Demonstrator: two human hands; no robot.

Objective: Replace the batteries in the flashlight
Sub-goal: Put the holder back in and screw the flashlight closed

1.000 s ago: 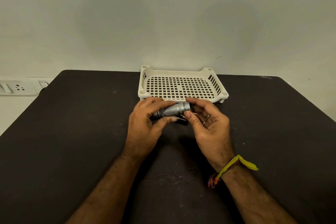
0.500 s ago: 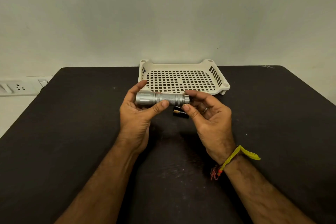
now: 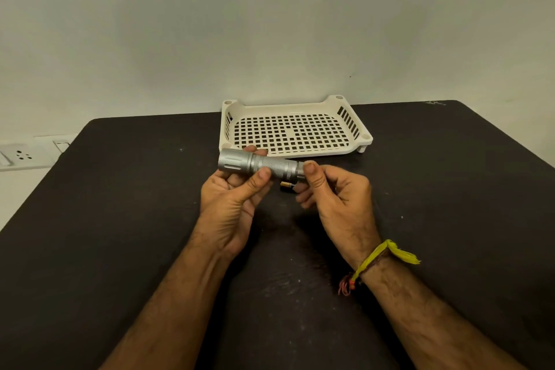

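Observation:
A silver flashlight (image 3: 258, 164) lies level above the table, its wide head to the left. My left hand (image 3: 232, 198) grips its barrel from below, thumb on the front and fingers behind. My right hand (image 3: 333, 194) pinches the tail end between thumb and fingers. Below the flashlight a black and copper battery (image 3: 287, 185) lies on the dark table (image 3: 120, 234), partly hidden by my right fingers.
A cream perforated plastic tray (image 3: 295, 129) stands right behind the hands near the table's far edge, with nothing in it. A white wall socket (image 3: 21, 155) sits at the left, beyond the table. A yellow thread band circles my right wrist.
The flashlight has come up off the table and turned level, its head now showing at the left. My right thumb has shifted onto the tail end.

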